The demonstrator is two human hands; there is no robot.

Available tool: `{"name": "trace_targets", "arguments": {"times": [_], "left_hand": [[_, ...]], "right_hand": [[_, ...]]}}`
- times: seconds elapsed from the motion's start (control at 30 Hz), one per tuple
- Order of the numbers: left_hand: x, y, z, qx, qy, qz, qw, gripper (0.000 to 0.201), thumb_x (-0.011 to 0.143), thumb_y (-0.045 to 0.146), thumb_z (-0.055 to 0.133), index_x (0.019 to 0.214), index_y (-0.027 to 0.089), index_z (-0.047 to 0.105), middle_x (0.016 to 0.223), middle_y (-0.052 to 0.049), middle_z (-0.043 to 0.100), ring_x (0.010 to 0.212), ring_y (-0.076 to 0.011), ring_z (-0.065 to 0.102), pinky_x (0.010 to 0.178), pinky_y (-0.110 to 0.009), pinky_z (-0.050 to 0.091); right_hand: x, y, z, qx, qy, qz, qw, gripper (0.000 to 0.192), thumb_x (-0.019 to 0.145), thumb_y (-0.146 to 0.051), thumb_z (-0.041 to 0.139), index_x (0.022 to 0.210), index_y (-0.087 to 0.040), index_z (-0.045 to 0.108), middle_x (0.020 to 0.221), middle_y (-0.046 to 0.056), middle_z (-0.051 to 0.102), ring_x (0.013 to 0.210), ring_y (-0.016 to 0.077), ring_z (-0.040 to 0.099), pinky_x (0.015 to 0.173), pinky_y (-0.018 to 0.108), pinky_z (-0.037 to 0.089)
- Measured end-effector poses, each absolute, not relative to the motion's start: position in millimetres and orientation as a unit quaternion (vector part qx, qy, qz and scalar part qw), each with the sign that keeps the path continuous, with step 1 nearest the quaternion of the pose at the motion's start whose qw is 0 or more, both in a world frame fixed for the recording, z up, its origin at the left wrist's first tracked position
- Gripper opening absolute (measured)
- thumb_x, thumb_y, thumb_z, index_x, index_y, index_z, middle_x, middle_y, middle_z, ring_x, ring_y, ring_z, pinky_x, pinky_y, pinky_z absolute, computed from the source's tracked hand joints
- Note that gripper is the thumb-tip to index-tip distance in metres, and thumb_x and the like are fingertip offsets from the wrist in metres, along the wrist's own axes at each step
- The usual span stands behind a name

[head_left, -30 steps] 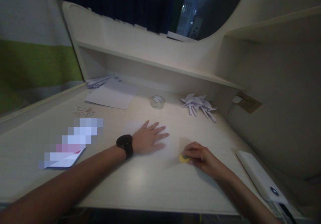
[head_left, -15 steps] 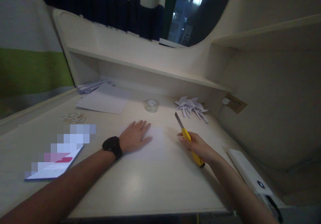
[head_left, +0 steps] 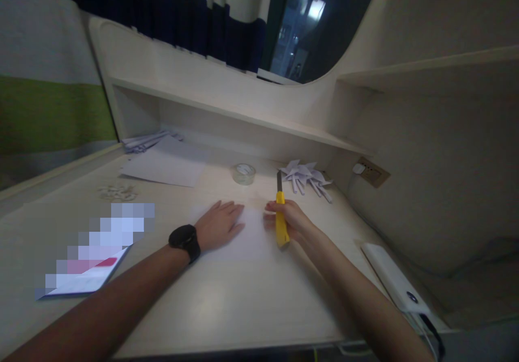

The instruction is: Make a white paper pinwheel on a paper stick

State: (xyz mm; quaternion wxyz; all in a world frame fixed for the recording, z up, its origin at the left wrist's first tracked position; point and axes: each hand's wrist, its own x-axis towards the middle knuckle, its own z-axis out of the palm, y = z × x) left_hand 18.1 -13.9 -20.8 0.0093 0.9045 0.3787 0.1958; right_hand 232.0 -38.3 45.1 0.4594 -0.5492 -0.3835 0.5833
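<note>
My left hand (head_left: 221,225), with a black watch (head_left: 185,240) on its wrist, lies flat with fingers stretched on a white sheet of paper (head_left: 249,238). The paper hardly stands out from the pale desk. A yellow utility knife (head_left: 280,219) is gripped in my right hand (head_left: 294,219), just right of the sheet. Its blade is out and points away from me, toward the back of the desk. Beyond the knife lie several folded paper pinwheels (head_left: 304,175). A roll of clear tape (head_left: 244,174) sits behind my left hand.
At the back left are paper sheets (head_left: 166,162) and rolled paper sticks (head_left: 148,141). Small pale pieces (head_left: 117,193) lie in a pile above a lit, partly blurred tablet (head_left: 93,275). To the right are a white device (head_left: 393,278) with cables and a wall socket (head_left: 373,173).
My right hand has brought the knife leftward, closer to the paper, and turned it more upright in view. My left hand stays flat on the sheet. The view has shifted slightly.
</note>
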Motion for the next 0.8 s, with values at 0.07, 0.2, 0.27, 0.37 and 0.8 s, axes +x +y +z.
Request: {"name": "trace_targets", "arguments": {"times": [0.07,0.2,0.27,0.37,0.8], "left_hand": [[18.3,-13.8,-21.0,0.905,0.379,0.196,0.009,0.051,0.093,0.045,0.034,0.133,0.014,0.043,0.134,-0.016,0.05,0.124,-0.0303,0.044,0.104,-0.049,0.027],[18.1,-14.1,-20.7,0.906,0.376,0.197,0.009,0.053,0.093,0.042,0.035,0.138,0.014,0.035,0.14,-0.016,0.044,0.128,-0.0291,0.039,0.106,-0.048,0.025],[17.9,-14.0,-20.8,0.907,0.372,0.195,0.016,0.054,0.093,0.041,0.035,0.14,0.015,0.031,0.141,-0.015,0.043,0.129,-0.0285,0.038,0.107,-0.047,0.023],[17.5,-13.3,-20.7,0.909,0.369,0.194,0.025,0.054,0.093,0.04,0.035,0.14,0.015,0.03,0.14,-0.015,0.044,0.129,-0.0278,0.039,0.107,-0.048,0.022],[18.3,-18.0,-9.1,0.896,0.357,0.261,0.035,0.054,0.087,0.036,0.048,0.134,0.013,0.037,0.126,-0.016,0.05,0.115,-0.0286,0.048,0.099,-0.04,0.037]], "right_hand": [[233.0,-37.8,43.6,-0.549,-0.382,0.581,0.463,0.018,0.072,-0.013,0.065,0.085,-0.016,0.054,0.078,0.004,0.059,0.06,0.0144,0.06,0.053,0.03,0.054],[235.9,-39.3,42.5,-0.546,-0.39,0.582,0.46,0.013,0.074,-0.015,0.064,0.084,-0.014,0.056,0.085,0.007,0.063,0.065,0.0151,0.063,0.057,0.028,0.054],[236.8,-40.8,42.4,-0.543,-0.405,0.578,0.455,0.011,0.075,-0.016,0.064,0.083,-0.014,0.058,0.091,0.009,0.065,0.07,0.0156,0.064,0.059,0.026,0.054],[236.8,-43.2,41.9,-0.534,-0.447,0.563,0.445,0.011,0.075,-0.02,0.065,0.082,-0.014,0.059,0.098,0.011,0.066,0.079,0.0161,0.065,0.064,0.025,0.053],[233.4,-53.5,49.5,-0.558,-0.518,0.48,0.436,0.015,0.074,-0.024,0.065,0.084,-0.016,0.059,0.109,0.011,0.065,0.092,0.0206,0.063,0.066,0.028,0.054]]}}
